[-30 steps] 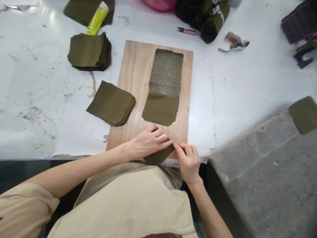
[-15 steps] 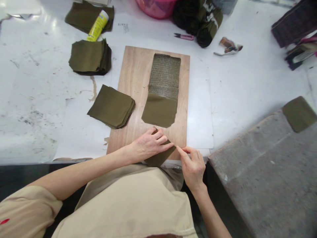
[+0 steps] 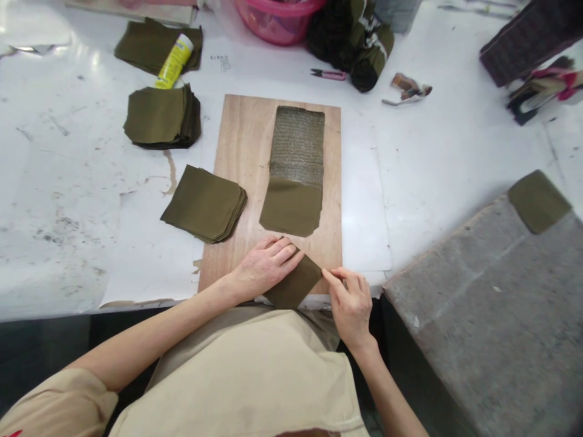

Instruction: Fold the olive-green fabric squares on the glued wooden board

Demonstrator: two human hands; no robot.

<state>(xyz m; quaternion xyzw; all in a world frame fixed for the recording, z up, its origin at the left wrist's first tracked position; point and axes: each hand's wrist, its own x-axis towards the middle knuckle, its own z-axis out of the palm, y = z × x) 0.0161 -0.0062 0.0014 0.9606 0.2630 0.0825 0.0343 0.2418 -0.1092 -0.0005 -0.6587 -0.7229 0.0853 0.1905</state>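
Wood bd (image 3: 241, 139): cloth (image 3: 295, 286) under L fingers (image 3: 290, 263), corner in R fingers (image 3: 332, 280).

Piece (image 3: 298, 283) over near edge of board (image 3: 241, 136), stack (image 3: 203, 203) over its left, second stack (image 3: 153, 115) behind that; snips (image 3: 334, 74) behind board, basin (image 3: 282, 27) farther back

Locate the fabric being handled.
Head view, low centre: the fabric lies across the wooden board's near edge, partly under the left hand, right corner at the right hand.

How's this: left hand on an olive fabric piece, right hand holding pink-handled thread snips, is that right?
No: the head view shows the right hand at a corner of the fabric piece; the thread snips lie on the table. The rest holds.
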